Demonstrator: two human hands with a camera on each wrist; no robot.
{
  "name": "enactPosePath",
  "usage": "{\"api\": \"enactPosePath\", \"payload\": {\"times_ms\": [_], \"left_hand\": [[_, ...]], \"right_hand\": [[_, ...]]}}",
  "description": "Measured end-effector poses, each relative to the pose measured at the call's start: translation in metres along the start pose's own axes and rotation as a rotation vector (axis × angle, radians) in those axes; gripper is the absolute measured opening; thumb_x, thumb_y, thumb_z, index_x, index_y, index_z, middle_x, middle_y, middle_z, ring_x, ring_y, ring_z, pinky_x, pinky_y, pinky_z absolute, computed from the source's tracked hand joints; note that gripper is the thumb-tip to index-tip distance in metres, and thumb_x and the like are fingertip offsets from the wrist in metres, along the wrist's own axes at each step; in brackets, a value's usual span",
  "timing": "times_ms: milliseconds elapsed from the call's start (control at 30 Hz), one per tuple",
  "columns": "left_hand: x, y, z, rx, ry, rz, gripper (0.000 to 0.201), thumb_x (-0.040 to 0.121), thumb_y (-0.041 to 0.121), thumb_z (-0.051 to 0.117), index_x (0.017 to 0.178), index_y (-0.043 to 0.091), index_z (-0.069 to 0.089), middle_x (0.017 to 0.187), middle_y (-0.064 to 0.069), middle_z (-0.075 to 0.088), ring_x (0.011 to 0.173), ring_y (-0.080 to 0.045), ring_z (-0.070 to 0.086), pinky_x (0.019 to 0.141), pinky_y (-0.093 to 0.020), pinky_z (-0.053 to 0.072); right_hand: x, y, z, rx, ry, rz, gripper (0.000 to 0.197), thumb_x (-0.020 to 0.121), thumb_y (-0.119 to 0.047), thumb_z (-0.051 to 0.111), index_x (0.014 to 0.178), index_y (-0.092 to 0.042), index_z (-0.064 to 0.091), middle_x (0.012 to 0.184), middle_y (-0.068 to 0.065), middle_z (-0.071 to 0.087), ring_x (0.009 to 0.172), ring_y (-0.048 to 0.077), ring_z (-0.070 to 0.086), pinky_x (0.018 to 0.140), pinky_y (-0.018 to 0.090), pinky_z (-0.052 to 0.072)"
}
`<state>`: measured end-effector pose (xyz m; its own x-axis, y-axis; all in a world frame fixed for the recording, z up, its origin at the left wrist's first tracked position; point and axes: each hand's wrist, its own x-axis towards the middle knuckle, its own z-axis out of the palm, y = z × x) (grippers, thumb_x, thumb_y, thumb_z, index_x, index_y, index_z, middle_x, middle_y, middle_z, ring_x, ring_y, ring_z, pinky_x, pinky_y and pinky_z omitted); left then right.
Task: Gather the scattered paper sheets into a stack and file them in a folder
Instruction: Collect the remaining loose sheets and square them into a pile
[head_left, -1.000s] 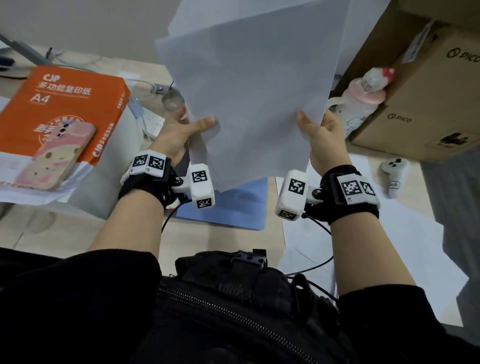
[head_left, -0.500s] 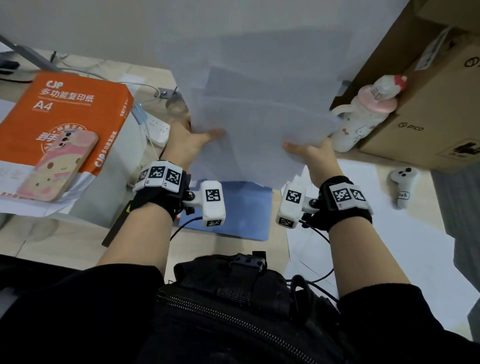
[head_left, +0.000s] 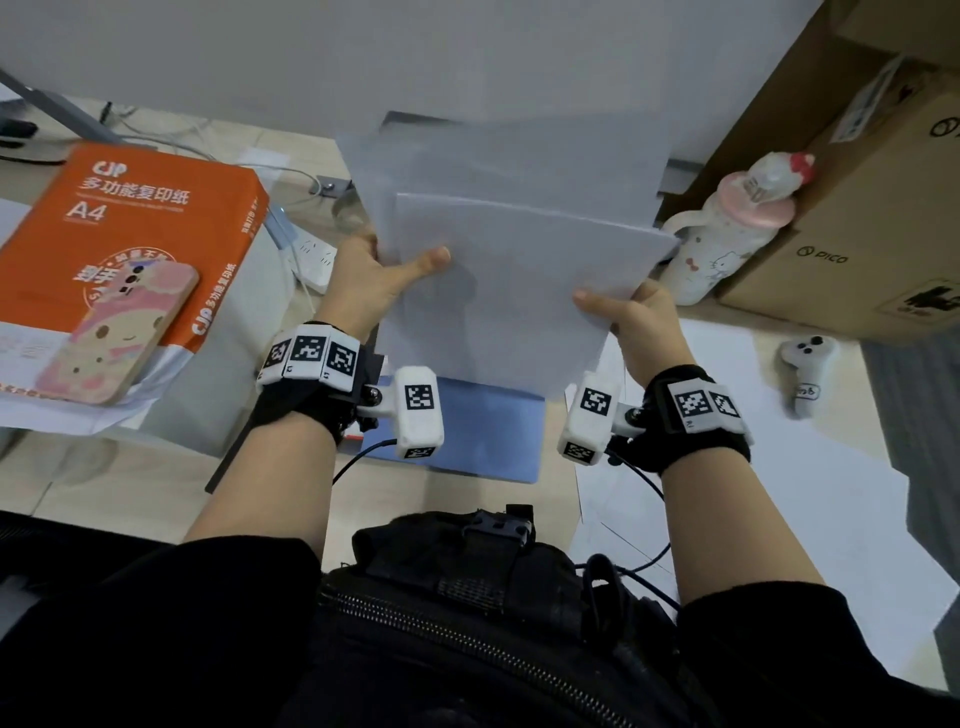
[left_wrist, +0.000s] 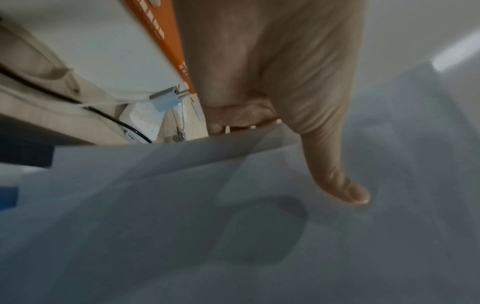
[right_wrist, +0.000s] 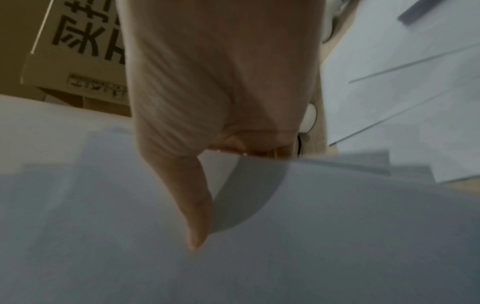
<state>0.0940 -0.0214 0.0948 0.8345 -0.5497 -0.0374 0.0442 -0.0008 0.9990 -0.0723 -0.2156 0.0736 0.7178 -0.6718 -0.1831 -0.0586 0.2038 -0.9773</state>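
White paper sheets hang upright, pinched at both side edges by left hand and right hand, above the blue folder (light, floppy; edges misaligned, likely to slip).

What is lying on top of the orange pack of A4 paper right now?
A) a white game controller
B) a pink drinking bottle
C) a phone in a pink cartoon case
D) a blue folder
C: a phone in a pink cartoon case lies on the orange A4 paper pack.

Head view looks down from above; each wrist view looks close along its thumb, all sharing the held paper sheets
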Motion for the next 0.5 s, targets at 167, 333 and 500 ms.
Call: {"api": "enactPosePath", "payload": {"times_ms": [167, 333, 500], "left_hand": [[-0.004, -0.012, 0.002, 0.008, -0.026, -0.069, 0.029, 0.069, 0.02, 0.08, 0.095, 0.019, 0.067, 0.092, 0.009, 0.071, 0.089, -0.007, 0.069, 0.083, -0.026, 0.055], [-0.005, -0.016, 0.013, 0.008, -0.036, -0.125, 0.023, 0.068, 0.019, 0.082, 0.085, 0.023, 0.068, 0.087, 0.012, 0.072, 0.087, -0.004, 0.068, 0.086, -0.027, 0.051], [-0.005, -0.008, 0.011, -0.094, -0.099, -0.056, 0.033, 0.044, 0.027, 0.09, 0.074, 0.028, 0.077, 0.083, 0.011, 0.074, 0.085, -0.007, 0.069, 0.083, -0.024, 0.054]], "right_hand": [[-0.003, 0.012, 0.004, -0.032, -0.036, 0.056, 0.026, 0.074, 0.01, 0.07, 0.091, -0.009, 0.068, 0.091, 0.002, 0.073, 0.086, 0.018, 0.069, 0.088, 0.034, 0.053], [-0.006, 0.02, 0.01, -0.008, -0.05, 0.03, 0.057, 0.062, -0.006, 0.077, 0.116, -0.002, 0.061, 0.114, 0.016, 0.068, 0.105, 0.029, 0.065, 0.092, 0.04, 0.052], [-0.005, 0.011, 0.008, 0.048, -0.053, 0.001, 0.038, 0.065, -0.003, 0.074, 0.101, -0.012, 0.068, 0.106, 0.011, 0.07, 0.102, 0.028, 0.066, 0.093, 0.041, 0.052]]}}
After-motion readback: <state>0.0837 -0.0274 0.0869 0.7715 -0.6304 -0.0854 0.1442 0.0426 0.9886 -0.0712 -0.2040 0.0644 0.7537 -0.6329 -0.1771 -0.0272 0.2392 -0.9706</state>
